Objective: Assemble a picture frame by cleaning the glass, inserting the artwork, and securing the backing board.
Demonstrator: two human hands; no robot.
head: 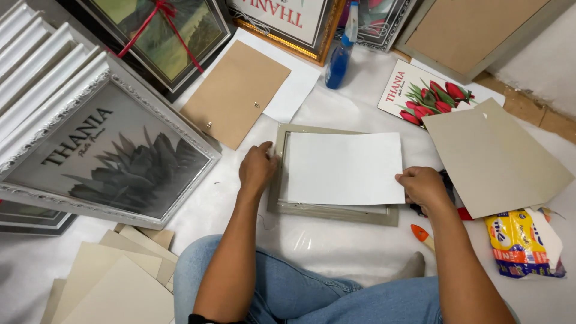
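A grey-green picture frame (333, 213) lies flat on the white sheet in front of me. A white sheet of paper (344, 168) rests over its opening, slightly askew. My left hand (256, 169) grips the frame's left edge, thumb near the top corner. My right hand (423, 187) pinches the paper's right edge at the frame's right side. My knees in blue jeans sit just below the frame.
A brown backing board (235, 93) and blue spray bottle (340, 57) lie beyond the frame. Grey cardboard sheets (495, 159), a tulip print (423, 95), a yellow packet (522, 243) and an orange-tipped tool (421, 235) are at right. A silver framed picture (105, 153) and cardboard pieces (114, 282) lie left.
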